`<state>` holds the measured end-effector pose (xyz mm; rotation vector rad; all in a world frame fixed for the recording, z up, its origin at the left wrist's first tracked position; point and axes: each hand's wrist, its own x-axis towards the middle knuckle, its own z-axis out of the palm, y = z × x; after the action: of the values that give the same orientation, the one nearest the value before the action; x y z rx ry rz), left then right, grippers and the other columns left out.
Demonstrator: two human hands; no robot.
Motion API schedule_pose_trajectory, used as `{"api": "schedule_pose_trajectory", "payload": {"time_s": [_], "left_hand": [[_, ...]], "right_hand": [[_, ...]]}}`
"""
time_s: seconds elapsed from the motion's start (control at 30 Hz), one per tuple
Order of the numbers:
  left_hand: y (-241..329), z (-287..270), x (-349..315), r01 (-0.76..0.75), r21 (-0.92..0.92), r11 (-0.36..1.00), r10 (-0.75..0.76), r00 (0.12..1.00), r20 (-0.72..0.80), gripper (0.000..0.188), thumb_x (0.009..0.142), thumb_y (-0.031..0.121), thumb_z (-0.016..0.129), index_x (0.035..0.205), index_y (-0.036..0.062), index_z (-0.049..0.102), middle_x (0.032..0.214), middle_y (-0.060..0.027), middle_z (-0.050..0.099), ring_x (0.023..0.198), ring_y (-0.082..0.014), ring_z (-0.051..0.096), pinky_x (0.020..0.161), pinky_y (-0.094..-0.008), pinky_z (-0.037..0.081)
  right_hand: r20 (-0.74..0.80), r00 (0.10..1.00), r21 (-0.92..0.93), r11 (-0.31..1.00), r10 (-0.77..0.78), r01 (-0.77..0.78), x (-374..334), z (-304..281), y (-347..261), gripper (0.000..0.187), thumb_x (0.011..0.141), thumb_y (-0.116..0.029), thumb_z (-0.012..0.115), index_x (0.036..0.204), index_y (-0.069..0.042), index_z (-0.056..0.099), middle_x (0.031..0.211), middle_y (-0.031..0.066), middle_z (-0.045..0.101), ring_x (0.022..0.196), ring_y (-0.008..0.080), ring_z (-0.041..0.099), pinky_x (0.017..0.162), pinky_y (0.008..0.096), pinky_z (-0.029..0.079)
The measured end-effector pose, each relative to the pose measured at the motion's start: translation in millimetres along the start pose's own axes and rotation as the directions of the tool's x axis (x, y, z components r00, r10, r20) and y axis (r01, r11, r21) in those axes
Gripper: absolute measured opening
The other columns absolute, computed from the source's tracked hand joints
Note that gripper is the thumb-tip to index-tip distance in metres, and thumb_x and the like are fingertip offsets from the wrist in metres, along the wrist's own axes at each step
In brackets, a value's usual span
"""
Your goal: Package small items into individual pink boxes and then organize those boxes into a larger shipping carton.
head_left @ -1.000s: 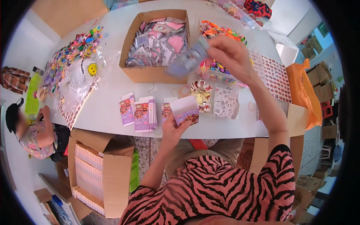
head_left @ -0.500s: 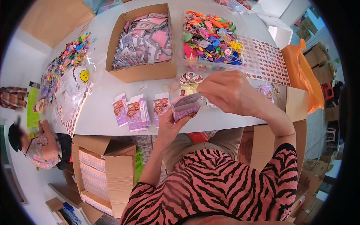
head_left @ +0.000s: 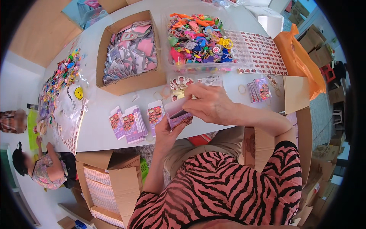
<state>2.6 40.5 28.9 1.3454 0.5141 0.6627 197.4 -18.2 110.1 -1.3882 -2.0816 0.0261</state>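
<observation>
My left hand (head_left: 166,133) is wrapped round a small purple cardboard box (head_left: 180,121), tilted with its top open and its flap raised. My right hand (head_left: 210,104) is closed at the mouth of this box, its fingertips at the rim; whatever they pinch is hidden. Left of the box, several flat purple boxes (head_left: 131,126) lie on the white table (head_left: 95,131). Just beyond my right hand sits a small pile of printed stickers (head_left: 180,83).
A carton of small pink and grey cards (head_left: 129,88) and a clear tub of colourful trinkets (head_left: 200,40) stand farther back. Right are bundled purple boxes (head_left: 259,91), a sticker sheet (head_left: 263,53) and an orange bag (head_left: 301,63). Another person (head_left: 47,168) works at the far left.
My right hand has come down from above the box to its open mouth. The purple box stays in my left hand. The whole view has shifted and turned slightly.
</observation>
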Motion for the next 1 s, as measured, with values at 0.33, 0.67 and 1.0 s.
{"api": "schedule_pose_trajectory", "payload": {"time_s": [0.33,0.67,1.0], "left_hand": [[-6.4,-2.6,0.5,0.055,-0.199,0.978,-0.067,0.996,-0.052,0.038,0.081,-0.005,0.062,0.117,-0.0016,0.05,0.106,-0.0083,0.062,0.095,-0.0143,0.061,0.083,-0.0281,0.05],[-12.9,1.8,0.0,0.098,-0.147,0.984,-0.114,0.988,-0.107,0.036,0.08,-0.003,0.065,0.113,-0.0013,0.053,0.102,-0.0068,0.063,0.091,-0.0132,0.061,0.081,-0.0273,0.049],[-15.5,-4.0,-3.6,0.101,-0.169,0.98,-0.123,0.985,-0.122,0.035,0.079,0.004,0.069,0.111,0.0,0.054,0.1,-0.0062,0.063,0.088,-0.0121,0.06,0.08,-0.0278,0.05]], "right_hand": [[0.032,0.999,0.264,0.964,0.017,-0.025,-3.3,-1.4,14.5,0.042,0.074,-0.009,0.069,0.115,-0.009,0.059,0.134,0.0169,0.043,0.124,0.0347,0.041,0.101,0.0437,0.036],[-0.253,0.852,-0.053,0.873,0.459,-0.486,27.0,16.4,212.3,0.024,0.082,-0.021,0.063,0.101,-0.007,0.061,0.097,0.0094,0.062,0.088,0.0258,0.061,0.074,0.0417,0.048],[-0.178,0.777,-0.342,0.703,0.604,-0.624,60.8,56.7,264.9,0.028,0.076,-0.032,0.066,0.085,-0.006,0.062,0.088,0.0125,0.063,0.089,0.0295,0.062,0.076,0.0428,0.05]]}}
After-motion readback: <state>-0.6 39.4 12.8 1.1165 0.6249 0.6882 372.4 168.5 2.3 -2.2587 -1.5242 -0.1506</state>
